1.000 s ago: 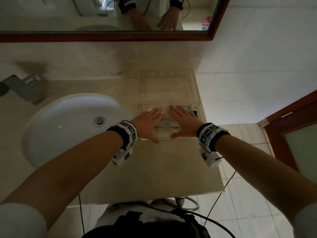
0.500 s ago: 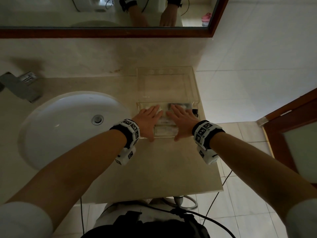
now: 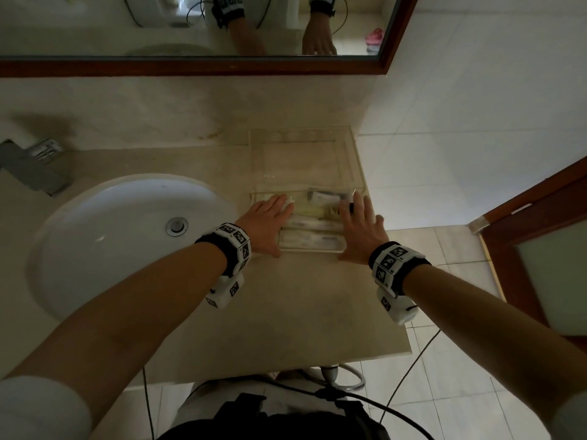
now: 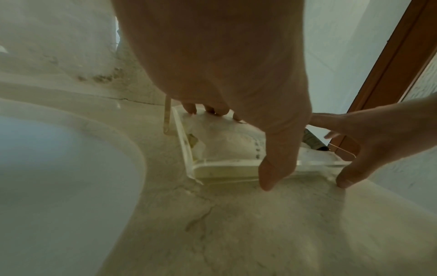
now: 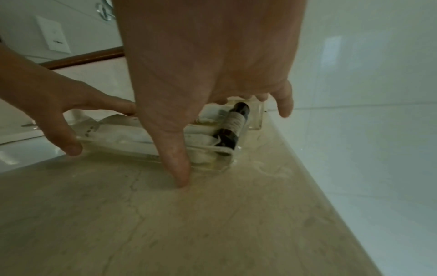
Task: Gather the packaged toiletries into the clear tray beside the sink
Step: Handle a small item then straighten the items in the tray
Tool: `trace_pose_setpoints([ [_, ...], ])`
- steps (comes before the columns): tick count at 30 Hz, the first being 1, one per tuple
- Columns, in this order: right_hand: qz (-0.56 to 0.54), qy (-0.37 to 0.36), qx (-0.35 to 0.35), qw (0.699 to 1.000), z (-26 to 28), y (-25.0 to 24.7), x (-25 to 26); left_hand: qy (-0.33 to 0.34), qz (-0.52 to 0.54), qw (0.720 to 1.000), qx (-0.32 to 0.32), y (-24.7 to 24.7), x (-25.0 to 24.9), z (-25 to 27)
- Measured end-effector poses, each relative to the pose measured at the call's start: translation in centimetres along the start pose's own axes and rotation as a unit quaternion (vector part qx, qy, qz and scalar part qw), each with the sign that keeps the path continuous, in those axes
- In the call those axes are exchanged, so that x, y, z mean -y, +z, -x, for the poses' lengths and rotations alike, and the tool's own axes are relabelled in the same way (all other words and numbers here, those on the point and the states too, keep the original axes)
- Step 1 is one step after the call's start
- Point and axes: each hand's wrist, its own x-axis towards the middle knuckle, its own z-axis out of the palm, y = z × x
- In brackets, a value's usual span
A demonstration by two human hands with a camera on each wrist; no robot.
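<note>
A small clear tray (image 3: 313,248) sits on the counter right of the sink and holds several white packaged toiletries (image 3: 313,225) and a dark bottle (image 5: 232,127) at its right end. My left hand (image 3: 271,223) lies flat over the tray's left end, fingers straight, with its thumb (image 4: 276,168) down at the front wall. My right hand (image 3: 357,230) lies flat over the right end with its thumb (image 5: 176,160) touching the counter by the front wall. Neither hand curls round anything.
A larger clear acrylic holder (image 3: 353,160) stands just behind the tray against the wall. The white sink (image 3: 95,255) and a faucet (image 3: 31,166) lie to the left. The counter's right edge (image 3: 390,281) drops to tiled floor, and a wooden door (image 3: 540,230) stands at the right.
Both hands have slid apart from the middle of the tray to its two ends, uncovering the packets between them. The tray has not visibly moved.
</note>
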Motion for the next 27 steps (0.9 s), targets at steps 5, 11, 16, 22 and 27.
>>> trace_pose_setpoints([
  [5, -0.060, 0.001, 0.012, 0.998, 0.1, 1.1, -1.0, 0.002, 0.003, 1.000, -0.014, 0.1, -0.2, 0.0],
  [11, -0.032, 0.000, 0.022, 0.999, -0.2, 0.7, -1.2, 0.002, 0.012, 0.999, -0.030, 0.1, -0.2, 0.1],
  [16, -0.023, -0.005, 0.021, 1.000, -0.2, 0.9, -1.2, 0.007, 0.018, 0.999, -0.047, 0.2, -0.2, 0.4],
  [22, -0.078, -0.025, 0.010, 0.997, -0.5, 0.9, -1.6, 0.008, 0.035, 0.998, -0.049, 0.6, -0.2, 0.3],
  [27, -0.077, -0.039, -0.010, 0.996, -1.0, 0.1, -2.6, 0.001, 0.045, 0.997, -0.056, 0.8, 0.0, -0.1],
])
